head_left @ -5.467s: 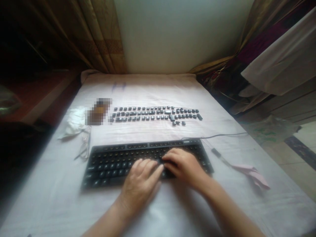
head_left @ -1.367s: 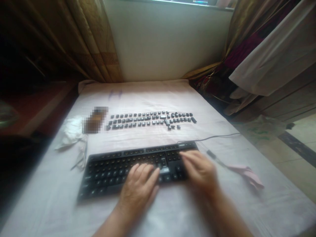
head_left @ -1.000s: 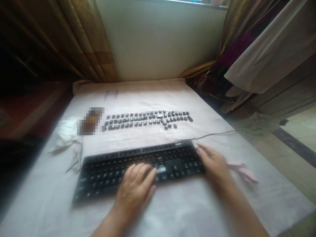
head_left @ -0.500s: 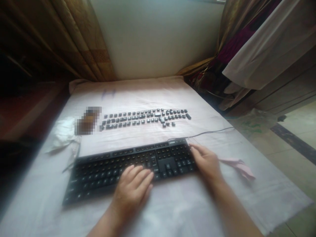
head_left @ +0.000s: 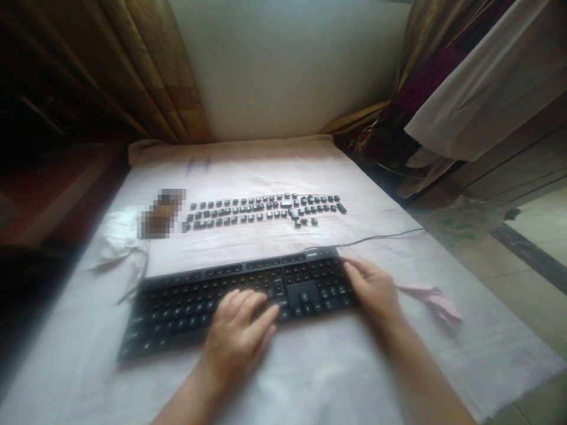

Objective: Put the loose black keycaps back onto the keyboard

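Note:
A black keyboard [head_left: 186,298] lies across a table covered with a white cloth [head_left: 310,366]. My left hand [head_left: 239,336] rests flat on the keyboard's lower middle, fingers stretched out over the keys. My right hand [head_left: 374,289] lies at the keyboard's right end, fingers extended against its edge and holding nothing I can see. Beyond the keyboard, several loose black keycaps [head_left: 266,209] are laid out in rows on the cloth. A thin cable [head_left: 381,238] runs from the keyboard's back right corner off to the right.
A pink cloth [head_left: 436,301] lies right of my right hand. Crumpled white tissue [head_left: 117,233] and a blurred brown object [head_left: 162,213] sit at the left, with eyeglasses [head_left: 137,274] near the keyboard's left corner. Curtains and a wall stand behind the table.
My right hand has left the keys near the middle and gone to the keyboard's right end. The left hand has stayed on the lower keys. The camera view has shifted slightly.

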Demonstrator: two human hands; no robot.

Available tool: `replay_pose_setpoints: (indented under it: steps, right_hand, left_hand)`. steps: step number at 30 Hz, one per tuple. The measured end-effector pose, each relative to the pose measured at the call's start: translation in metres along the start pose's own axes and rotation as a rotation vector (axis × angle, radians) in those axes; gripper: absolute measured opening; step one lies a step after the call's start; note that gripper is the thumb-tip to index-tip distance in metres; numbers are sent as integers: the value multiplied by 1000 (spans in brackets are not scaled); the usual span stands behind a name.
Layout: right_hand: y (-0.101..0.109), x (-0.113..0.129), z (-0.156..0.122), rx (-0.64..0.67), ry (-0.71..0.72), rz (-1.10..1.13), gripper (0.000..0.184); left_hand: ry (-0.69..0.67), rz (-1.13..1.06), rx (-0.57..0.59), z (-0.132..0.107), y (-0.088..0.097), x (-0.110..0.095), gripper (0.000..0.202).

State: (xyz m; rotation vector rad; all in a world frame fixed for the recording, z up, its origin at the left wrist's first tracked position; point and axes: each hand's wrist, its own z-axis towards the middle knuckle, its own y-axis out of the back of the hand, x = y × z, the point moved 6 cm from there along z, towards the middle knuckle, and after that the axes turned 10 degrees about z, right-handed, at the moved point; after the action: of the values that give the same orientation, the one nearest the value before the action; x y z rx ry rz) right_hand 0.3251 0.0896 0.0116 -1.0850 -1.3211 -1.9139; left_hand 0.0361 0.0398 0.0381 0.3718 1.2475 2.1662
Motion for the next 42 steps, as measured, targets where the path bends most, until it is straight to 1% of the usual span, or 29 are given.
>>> replay_pose_setpoints:
  steps: [5,7,9,12,15,17,20,24,32,38,42]
  right_hand:
    - [5,2,3,-14,18,-42,31]
    - [7,8,11,-18,70,-83,29]
    - [5,19,25,0,159,-136,27]
    - [-9,38,51,39,317,-252,24]
    - [-35,52,77,112,426,-396,21]
    - [-54,57,90,169,460,-500,19]
    - [-76,56,102,264,442,-633,19]
    - [-90,53,107,318,420,-698,20]
    - [-102,47,111,343,412,-707,21]
    - [-103,51,114,352,390,-702,20]
    - [-103,50,115,357,389,-706,19]
  left_hand:
    - [-2,-30,-18,-1,3,-1,25]
    - [-1,-48,-51,-1,6,2,24]
    - [11,-59,-84,-1,9,6,21]
    - [35,-53,-118,0,12,15,18]
    - [47,-36,-133,1,13,20,16]
    - [49,-37,-131,0,12,21,16]
    - [49,-51,-123,-1,10,21,17]
    - [37,-62,-116,-1,8,20,17]
    - [42,-58,-113,-1,8,21,17]
    - [42,-71,-118,-2,8,21,17]
    - [40,-75,-116,-2,8,22,17]
